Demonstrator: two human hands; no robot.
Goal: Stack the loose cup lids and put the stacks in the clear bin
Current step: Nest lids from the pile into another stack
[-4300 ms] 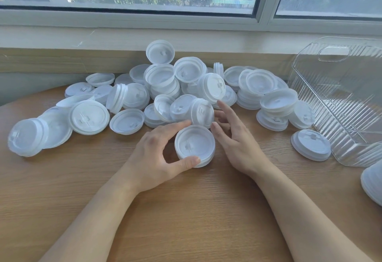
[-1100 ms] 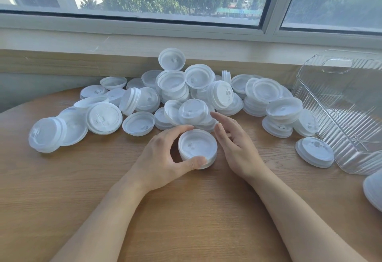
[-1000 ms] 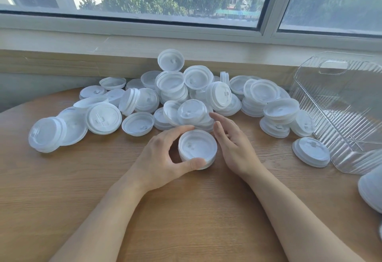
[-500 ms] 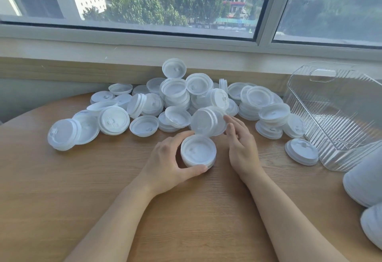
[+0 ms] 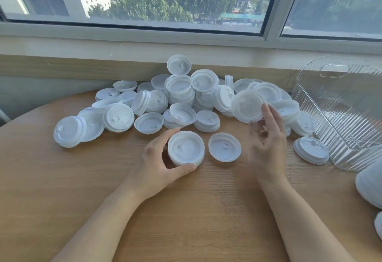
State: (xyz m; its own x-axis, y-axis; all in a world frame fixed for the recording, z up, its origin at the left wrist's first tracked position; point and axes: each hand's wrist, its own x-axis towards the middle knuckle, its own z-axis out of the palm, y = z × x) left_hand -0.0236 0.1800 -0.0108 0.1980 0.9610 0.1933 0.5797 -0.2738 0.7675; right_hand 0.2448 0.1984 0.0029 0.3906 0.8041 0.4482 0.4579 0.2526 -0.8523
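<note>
Left hand (image 5: pixel 159 162) grips the lid stack (image 5: pixel 186 148); right of the stack, right hand (image 5: pixel 266 137) pinches one raised lid (image 5: pixel 247 105).

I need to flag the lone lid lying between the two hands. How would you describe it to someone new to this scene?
Start at the wooden table and find the lid stack in the left hand's grip. Just right of it, short of the right hand, lies the single lid. It lies alone, flat on bare wood, apart from the pile.
</note>
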